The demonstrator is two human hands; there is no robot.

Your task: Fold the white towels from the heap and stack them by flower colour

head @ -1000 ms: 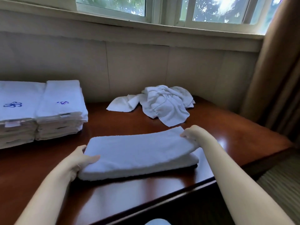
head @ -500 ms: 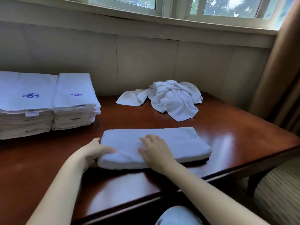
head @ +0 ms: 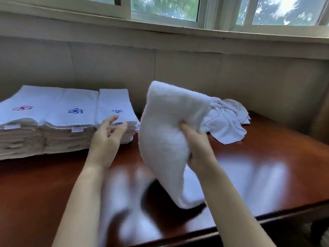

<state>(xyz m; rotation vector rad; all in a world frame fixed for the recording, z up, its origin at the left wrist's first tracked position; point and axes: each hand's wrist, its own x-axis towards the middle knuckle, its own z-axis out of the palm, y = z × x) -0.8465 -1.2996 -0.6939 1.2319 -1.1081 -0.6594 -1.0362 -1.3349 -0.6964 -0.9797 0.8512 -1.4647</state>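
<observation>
White terry cloth fills the middle of the view: a folded towel (head: 170,138) held up on end above a glossy reddish-brown wooden table (head: 267,166), its lower corner close to the tabletop near the front edge. The right hand (head: 197,147) grips the towel at its right edge, thumb pressed into the front of the cloth and fingers curled behind it. The left hand (head: 106,138) hovers just left of the towel, not touching it, its fingers spread and loosely bent, holding nothing. Both bare forearms reach in from the bottom of the view.

On the left of the table stand three stacks of folded white towels side by side, touching one another. The left stack (head: 23,122) has a red flower stitched on top, the middle stack (head: 74,122) a blue flower, and the right stack (head: 115,111) a blue mark partly hidden by the left hand's fingertips. Behind the held towel, at the back right of the table, lies a rumpled heap of unfolded white towels (head: 226,120). A pale wall and a window (head: 165,8) with green leaves outside run along the back.
</observation>
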